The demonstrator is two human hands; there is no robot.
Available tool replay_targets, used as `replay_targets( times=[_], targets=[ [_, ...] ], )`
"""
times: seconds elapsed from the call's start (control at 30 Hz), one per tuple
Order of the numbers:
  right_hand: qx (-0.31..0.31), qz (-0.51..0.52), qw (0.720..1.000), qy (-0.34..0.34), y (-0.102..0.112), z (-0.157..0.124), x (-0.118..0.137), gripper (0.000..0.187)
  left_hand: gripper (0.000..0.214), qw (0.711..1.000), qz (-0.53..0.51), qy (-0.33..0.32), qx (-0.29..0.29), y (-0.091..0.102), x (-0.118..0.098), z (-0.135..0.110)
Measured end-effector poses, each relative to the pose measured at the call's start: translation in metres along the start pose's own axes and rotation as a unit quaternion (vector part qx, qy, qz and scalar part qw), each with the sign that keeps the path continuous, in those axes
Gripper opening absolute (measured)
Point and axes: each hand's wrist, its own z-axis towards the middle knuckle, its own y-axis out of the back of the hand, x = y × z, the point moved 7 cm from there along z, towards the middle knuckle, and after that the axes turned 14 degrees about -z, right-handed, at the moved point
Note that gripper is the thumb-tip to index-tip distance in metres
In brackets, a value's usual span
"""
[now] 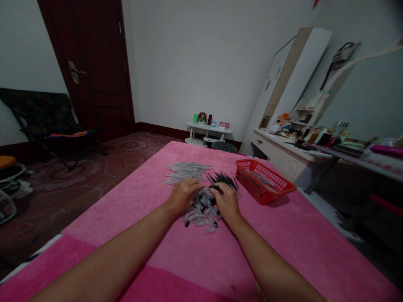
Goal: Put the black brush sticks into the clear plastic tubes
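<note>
A pile of clear pen caps and small black pen parts (201,212) lies on the pink cloth between my hands. My left hand (185,195) reaches over the pile's left side with its fingers bent and drawn together; what they hold, if anything, is too small to tell. On the other side, my right hand (227,202) has thumb and fingers pinched near something dark at the pile's upper edge, which I cannot make out. Just beyond my left hand, clear pen barrels (185,171) lie side by side. Thin black pen refills (224,178) are bunched behind my right hand.
A red plastic basket (262,195) with some pen-like sticks in it stands to the right. The pink cloth (126,214) covers the table. Further off are a white shelf (208,128), a folding chair (47,117) and a cluttered dressing table (283,147).
</note>
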Motion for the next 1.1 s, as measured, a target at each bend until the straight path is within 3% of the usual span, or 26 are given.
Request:
replay_targets(
  times=[0.1,0.33,0.5,0.67,0.8,0.97,1.1],
  targets=[
    [0.026,-0.050,0.998,-0.017,-0.0031,-0.0008,-0.0024,0.029,0.027,1.000,0.000,-0.003,-0.007,0.0016,-0.0019,0.0003],
    [0.027,-0.004,0.999,-0.016,-0.0032,-0.0002,-0.0030,0.013,0.027,1.000,0.003,0.021,-0.012,0.0027,0.0013,0.0013],
    [0.050,-0.078,0.995,-0.026,-0.0039,-0.0018,-0.0051,0.030,0.030,1.000,-0.007,0.016,-0.008,0.0017,-0.0002,0.0011],
    [0.031,-0.056,0.998,-0.005,-0.0024,-0.0013,-0.0014,0.013,0.030,1.000,-0.018,0.019,-0.014,0.0023,0.0007,0.0005],
    [0.052,-0.096,0.994,-0.020,-0.0035,-0.0022,-0.0029,0.031,0.029,1.000,-0.026,0.014,-0.012,0.0021,-0.0002,0.0003],
    [0.038,-0.076,0.996,-0.002,-0.0003,-0.0016,0.0012,0.015,0.025,0.999,-0.033,0.016,-0.021,0.0025,0.0013,0.0000],
    [0.063,-0.118,0.991,-0.016,-0.0018,-0.0015,0.0000,0.032,0.026,0.999,-0.040,0.013,-0.016,0.0003,0.0031,-0.0007]
  ],
)
